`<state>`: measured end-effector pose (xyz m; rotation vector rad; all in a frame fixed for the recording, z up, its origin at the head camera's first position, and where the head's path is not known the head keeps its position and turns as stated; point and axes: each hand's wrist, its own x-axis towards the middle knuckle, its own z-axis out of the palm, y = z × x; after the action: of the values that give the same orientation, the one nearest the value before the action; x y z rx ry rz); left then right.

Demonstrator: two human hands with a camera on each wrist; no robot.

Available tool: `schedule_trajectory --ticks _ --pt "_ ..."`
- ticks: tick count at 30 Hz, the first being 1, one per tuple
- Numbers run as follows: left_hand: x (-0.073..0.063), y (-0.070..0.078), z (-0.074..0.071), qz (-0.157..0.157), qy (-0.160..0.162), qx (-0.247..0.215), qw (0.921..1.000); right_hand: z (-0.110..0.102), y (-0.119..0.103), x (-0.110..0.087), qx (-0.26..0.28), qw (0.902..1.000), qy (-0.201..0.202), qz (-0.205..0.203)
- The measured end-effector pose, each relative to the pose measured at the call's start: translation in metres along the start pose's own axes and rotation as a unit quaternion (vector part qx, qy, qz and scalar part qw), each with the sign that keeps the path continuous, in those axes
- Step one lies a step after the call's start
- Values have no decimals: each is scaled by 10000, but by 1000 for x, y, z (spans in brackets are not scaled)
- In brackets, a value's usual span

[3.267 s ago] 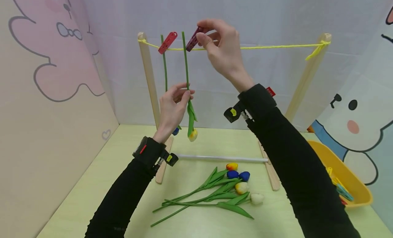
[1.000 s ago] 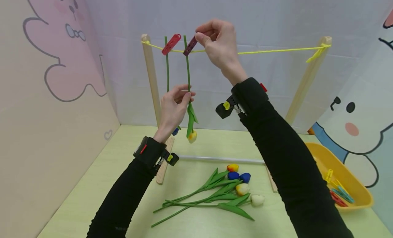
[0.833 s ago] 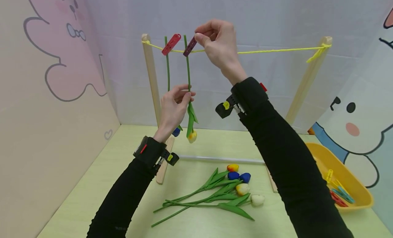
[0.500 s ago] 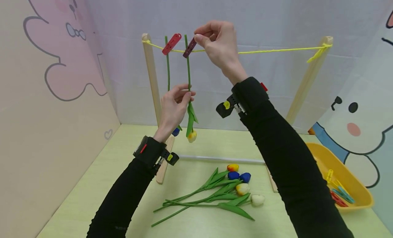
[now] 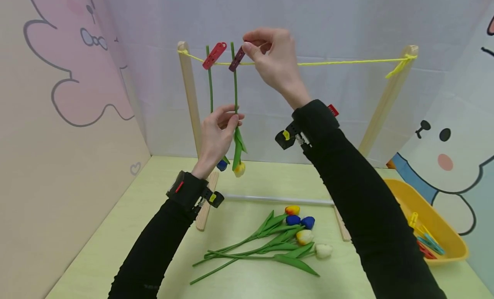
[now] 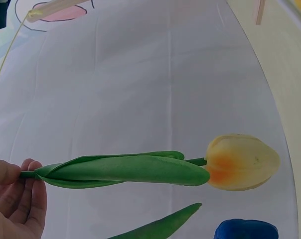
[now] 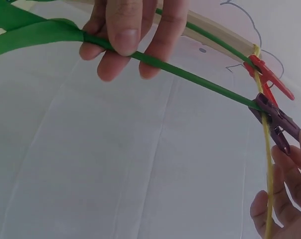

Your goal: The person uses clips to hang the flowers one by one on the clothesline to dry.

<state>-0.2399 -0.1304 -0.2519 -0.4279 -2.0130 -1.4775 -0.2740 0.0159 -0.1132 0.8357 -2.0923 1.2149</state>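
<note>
In the head view my left hand pinches the green stem of an upside-down white-and-yellow tulip just above its leaves. My right hand holds the handle end of a dark purple clothespin up at the yellow string. The right wrist view shows the purple clothespin's jaws around the stem and the string, its handles spread apart, thumb and finger at their ends. Just left of it, a red clothespin clips a second stem to the string; that flower, a blue tulip, hangs partly hidden behind my left hand.
The string runs between two wooden posts, with a white rod low between them. Several tulips lie on the table in front. At the right a yellow basket contains yellow, teal and red clothespins.
The purple clothespin, held beside the stem 3.3 seconds ago, has moved left and down onto the stem and string. Since then both hands have barely moved; the basket shows more.
</note>
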Motion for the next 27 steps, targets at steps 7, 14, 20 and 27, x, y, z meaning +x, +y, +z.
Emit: schedule_trajectory --ticks 7,14,20,27 --pt "-3 -1 -1 0 6 -18 10000 -1 -1 -7 -281 9993 -1 -226" --pt "-10 1 -2 181 49 -32 9998 -5 5 -19 -273 9955 289 -855" --pt "-28 7 -1 773 334 471 9953 -14 12 -46 -90 9882 598 -1407" --pt "-70 2 4 1517 179 833 9847 -32 35 -100 117 9917 387 -1223"
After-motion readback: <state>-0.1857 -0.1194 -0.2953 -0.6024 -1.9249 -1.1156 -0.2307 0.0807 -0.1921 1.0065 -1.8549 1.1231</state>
